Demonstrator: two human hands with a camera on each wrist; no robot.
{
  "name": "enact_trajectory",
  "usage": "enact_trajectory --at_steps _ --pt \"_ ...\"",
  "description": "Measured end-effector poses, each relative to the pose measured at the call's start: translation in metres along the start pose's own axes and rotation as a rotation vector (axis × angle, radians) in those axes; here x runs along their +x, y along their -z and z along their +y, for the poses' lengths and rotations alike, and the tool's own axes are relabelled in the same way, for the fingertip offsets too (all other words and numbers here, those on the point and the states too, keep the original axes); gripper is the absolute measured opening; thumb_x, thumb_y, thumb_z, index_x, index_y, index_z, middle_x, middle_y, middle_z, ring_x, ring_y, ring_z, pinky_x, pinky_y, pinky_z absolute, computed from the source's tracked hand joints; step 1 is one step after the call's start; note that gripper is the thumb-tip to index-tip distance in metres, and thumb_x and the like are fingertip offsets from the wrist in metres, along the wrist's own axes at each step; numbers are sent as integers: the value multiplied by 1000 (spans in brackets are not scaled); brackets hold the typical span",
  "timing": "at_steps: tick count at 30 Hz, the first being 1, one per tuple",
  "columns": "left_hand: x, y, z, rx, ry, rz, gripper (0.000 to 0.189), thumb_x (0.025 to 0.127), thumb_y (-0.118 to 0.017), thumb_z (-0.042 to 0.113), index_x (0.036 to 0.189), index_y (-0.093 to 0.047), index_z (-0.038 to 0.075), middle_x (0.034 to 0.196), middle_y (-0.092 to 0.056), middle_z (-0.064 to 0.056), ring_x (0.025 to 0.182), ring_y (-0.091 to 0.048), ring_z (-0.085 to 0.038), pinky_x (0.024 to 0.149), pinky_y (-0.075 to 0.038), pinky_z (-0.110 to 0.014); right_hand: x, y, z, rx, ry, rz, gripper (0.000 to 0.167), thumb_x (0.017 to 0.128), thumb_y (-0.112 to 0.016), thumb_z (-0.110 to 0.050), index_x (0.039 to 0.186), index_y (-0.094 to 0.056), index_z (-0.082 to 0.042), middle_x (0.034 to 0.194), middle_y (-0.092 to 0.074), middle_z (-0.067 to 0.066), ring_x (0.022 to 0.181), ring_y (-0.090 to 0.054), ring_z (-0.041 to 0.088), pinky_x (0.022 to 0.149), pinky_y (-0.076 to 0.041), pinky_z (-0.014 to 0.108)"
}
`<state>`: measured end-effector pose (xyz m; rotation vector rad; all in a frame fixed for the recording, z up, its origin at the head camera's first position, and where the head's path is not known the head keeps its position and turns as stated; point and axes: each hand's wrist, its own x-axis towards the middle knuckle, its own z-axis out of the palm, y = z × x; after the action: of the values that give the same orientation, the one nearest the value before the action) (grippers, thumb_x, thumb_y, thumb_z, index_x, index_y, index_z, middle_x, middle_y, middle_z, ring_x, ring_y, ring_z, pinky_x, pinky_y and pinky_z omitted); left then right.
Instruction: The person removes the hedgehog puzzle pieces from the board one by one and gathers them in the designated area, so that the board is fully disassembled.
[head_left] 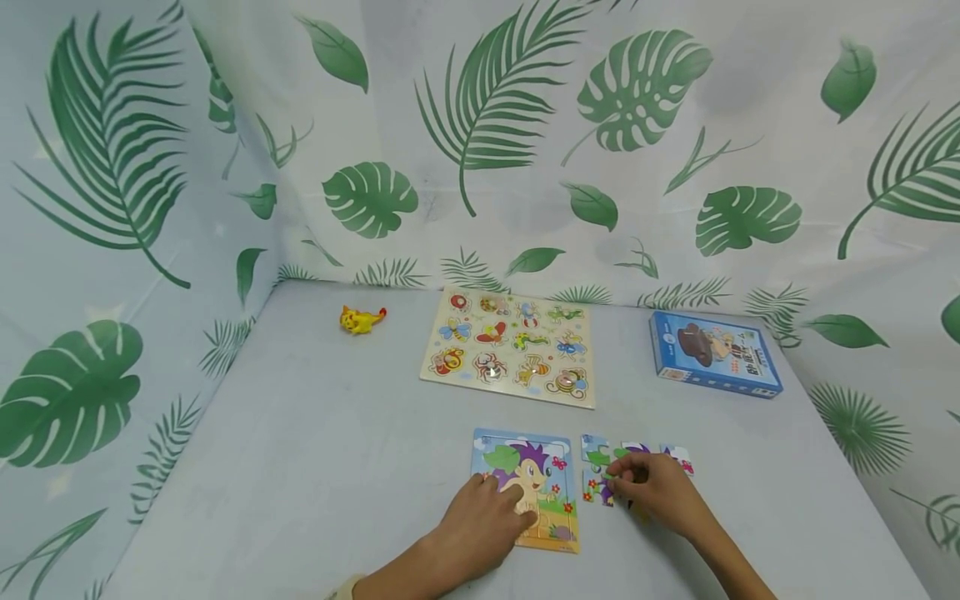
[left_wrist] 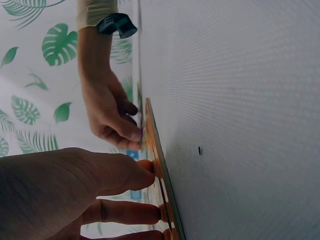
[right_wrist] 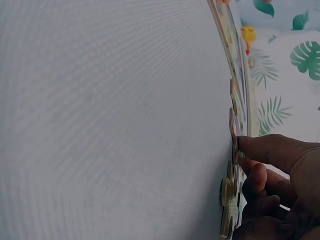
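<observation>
At the near side of the pale grey counter (head_left: pixel 322 450), a person's right hand (head_left: pixel 660 487) covers part of some small flat jigsaw pieces printed in many colours, so I cannot count them surely. The left hand (head_left: pixel 487 521) hides the lower left part of a thin square puzzle board with a purple-haired hedgehog picture (head_left: pixel 574 500). In the left wrist view this board is seen only by its edge, and the lower fingers are cut off.

Inside its raised border, the puzzle board carries the hedgehog picture. Farther back, a pale wooden board (head_left: pixel 504 388) bears colourful insect figures. A blue rectangular box (head_left: pixel 716 354) is closed; its contents cannot be seen.

The left hand is loosely extended, its fingertips touching the puzzle board beneath. The right hand has curled fingers and pinches, with thumb and forefinger, one piece with red flowers and purple (head_left: pixel 596 486). This piece lies under the fingertips, just beside the puzzle board's right edge.
</observation>
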<state>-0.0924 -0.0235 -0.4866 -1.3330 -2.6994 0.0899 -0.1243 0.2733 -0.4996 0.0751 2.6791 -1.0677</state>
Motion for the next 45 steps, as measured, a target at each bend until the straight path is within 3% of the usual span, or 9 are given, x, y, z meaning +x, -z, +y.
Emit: enact_trajectory --at_steps 8,26,36,45 --pt "0 -1 -1 10 -10 42 24 92 -67 27 112 -75 40 89 -57 5 75 -54 -18 70 -46 -34 -1 -1 -1 -16 -10 10 9 83 -78 -10 91 -74 -9 75 -56 1 72 -52 17 55 -41 26" --pt "0 0 -1 11 -16 32 25 93 -66 28 114 -74 39 93 -59 4 77 -56 -18 73 -47 -35 -3 -2 -3 -39 -7 25 9 82 -78 -11 90 -73 -10 75 -56 0 74 -52 17 58 -42 26" --pt "0 0 -1 24 -17 65 24 92 -67 27 111 -75 39 90 -58 4 73 -54 -18 71 -47 -34 -5 -2 -4 -106 42 44 9 83 -79 -14 89 -72 -13 74 -55 -2 70 -50 15 57 -40 27" --pt "0 1 -1 19 -12 37 25 94 -65 27 112 -75 40 91 -58 4 73 -54 -18 72 -47 -35 -9 -3 -4 -213 89 92 8 81 -80 -17 89 -78 -18 76 -57 -7 70 -49 13 57 -41 27"
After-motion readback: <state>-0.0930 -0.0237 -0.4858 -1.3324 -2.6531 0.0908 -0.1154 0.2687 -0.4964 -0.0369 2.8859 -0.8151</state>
